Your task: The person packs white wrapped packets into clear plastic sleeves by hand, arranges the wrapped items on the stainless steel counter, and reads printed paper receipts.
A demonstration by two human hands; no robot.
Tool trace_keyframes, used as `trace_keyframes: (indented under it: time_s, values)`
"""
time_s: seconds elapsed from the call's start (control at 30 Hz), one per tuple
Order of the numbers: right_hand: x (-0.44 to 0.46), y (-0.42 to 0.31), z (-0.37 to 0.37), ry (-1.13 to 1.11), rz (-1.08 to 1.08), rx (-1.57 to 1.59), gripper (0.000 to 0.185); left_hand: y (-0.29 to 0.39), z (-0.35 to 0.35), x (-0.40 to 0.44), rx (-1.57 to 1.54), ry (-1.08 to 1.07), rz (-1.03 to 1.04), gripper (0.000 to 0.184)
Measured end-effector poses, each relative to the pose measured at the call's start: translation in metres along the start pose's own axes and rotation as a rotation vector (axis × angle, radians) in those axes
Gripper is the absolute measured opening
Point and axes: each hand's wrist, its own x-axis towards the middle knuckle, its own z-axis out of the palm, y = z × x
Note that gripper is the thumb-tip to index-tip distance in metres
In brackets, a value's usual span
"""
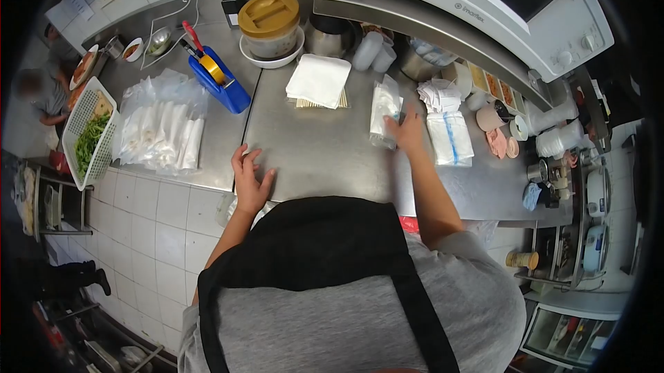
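Inspector: Where does the clear packet (382, 106) lie?
Colleague: Flat on the bench (311, 158), lengthwise away from the worker, just left of the right hand (408, 131).

Inspector: Condition of that hand?
Colleague: Thumb at the packet's right edge, fingers pointing past it, slightly blurred. I cannot tell from here whether it grips.

Inspector: And the left hand (252, 172)?
Colleague: Spread wide near the bench's front edge, with nothing visible in it; contact with the metal cannot be confirmed.

Inspector: Recommended handling?
Colleague: In my judgement, thin film slides and creases, so a light pinch with the thumb above and fingers beneath is sounder than pressing down. The left hand would do well to steady the opposite edge.

Inspector: Hazards alongside?
Colleague: The blue-striped white pack (449, 139) sits near on the right; a wide sweep could nudge it. Left of the packet, the white napkin stack (318, 81) rests on a bundle of thin sticks (323, 104). Farther left stands the blue tape dispenser (235, 96), well apart.
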Motion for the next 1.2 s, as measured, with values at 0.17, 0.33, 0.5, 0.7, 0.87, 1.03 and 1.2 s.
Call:
trace_keyframes:
  time_s: [0.17,0.33,0.5,0.7,0.87,1.03,1.2]
  values:
    - [-0.002,-0.022,0.002,0.157,-0.344,-0.232,0.071,0.002,0.001,0.000,0.008,-0.016,0.003,0.056]
    - [-0.005,-0.069,0.011,0.079,-0.308,-0.377,0.078,0.006,0.001,0.001,0.012,-0.021,0.035,0.056]
    - [-0.020,-0.048,0.036,-0.157,-0.096,-0.490,0.073,0.004,0.001,-0.001,0.018,-0.045,0.019,0.055]
    - [0.004,-0.011,0.022,-0.091,-0.175,-0.434,0.067,0.004,0.003,-0.001,0.012,-0.084,-0.005,0.053]
    - [0.015,-0.034,-0.001,-0.160,-0.025,-0.391,0.063,0.005,0.002,0.000,0.024,-0.090,0.008,0.053]
    - [0.034,-0.030,0.003,-0.073,0.079,-0.301,0.046,0.004,0.000,-0.001,0.013,-0.096,0.010,0.053]
    - [0.055,0.005,-0.013,0.236,-0.103,-0.013,0.044,0.000,0.000,0.000,0.005,-0.086,0.037,0.054]
